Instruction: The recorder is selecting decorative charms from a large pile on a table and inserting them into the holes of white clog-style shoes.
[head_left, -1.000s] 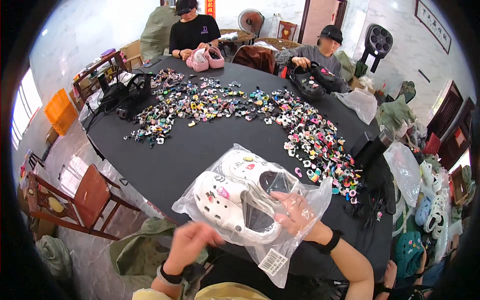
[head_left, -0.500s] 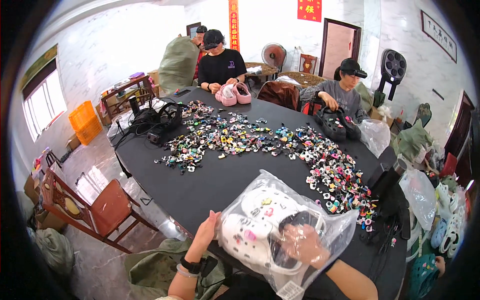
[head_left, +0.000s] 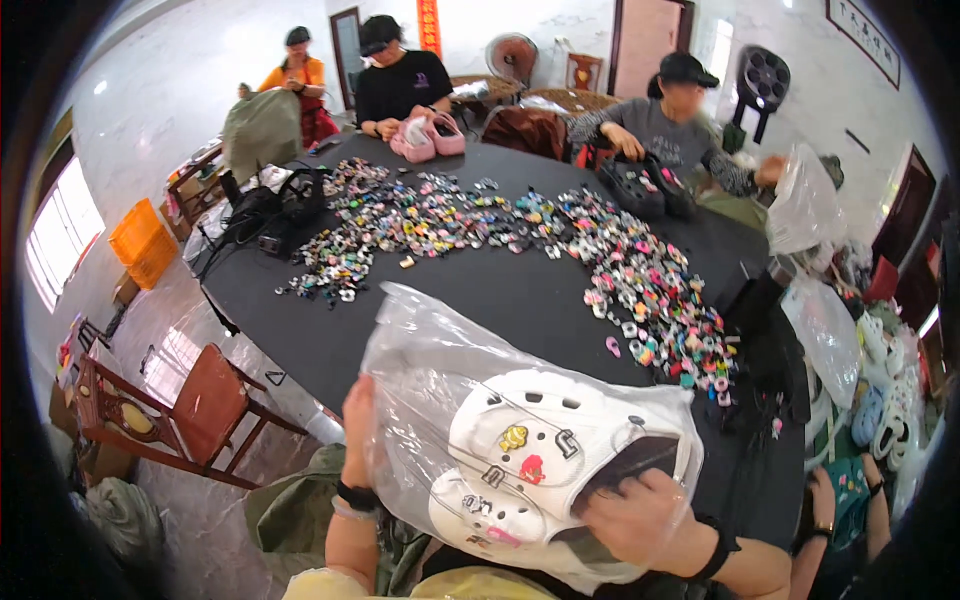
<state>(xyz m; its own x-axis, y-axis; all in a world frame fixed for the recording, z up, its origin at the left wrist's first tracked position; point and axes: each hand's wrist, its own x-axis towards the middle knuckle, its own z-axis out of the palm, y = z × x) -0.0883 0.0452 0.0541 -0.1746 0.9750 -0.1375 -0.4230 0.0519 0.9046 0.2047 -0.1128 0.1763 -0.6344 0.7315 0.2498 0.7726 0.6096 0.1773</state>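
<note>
A pair of white clogs (head_left: 530,415) with colourful charms sits in a clear plastic bag (head_left: 420,350) in front of me, tilted above the near edge of the table. My right hand (head_left: 640,515) is in the bag's mouth, its fingers curled into a clog's dark opening and gripping it. On the bag's left side, my left hand (head_left: 358,430) holds the plastic; some of its fingers are hidden behind the film.
Loose shoe charms (head_left: 450,220) spread in an arc over the black table (head_left: 470,310). Black cables and gear (head_left: 270,210) lie at the left. Across the table, co-workers handle pink clogs (head_left: 425,138) and black clogs (head_left: 645,185). A wooden chair (head_left: 215,400) stands left; bagged clogs (head_left: 885,400) pile up right.
The bag's upper left part has risen, and the clogs have turned to the right inside it. My left hand has gone from beside the bag to gripping it. A co-worker lifts another plastic bag.
</note>
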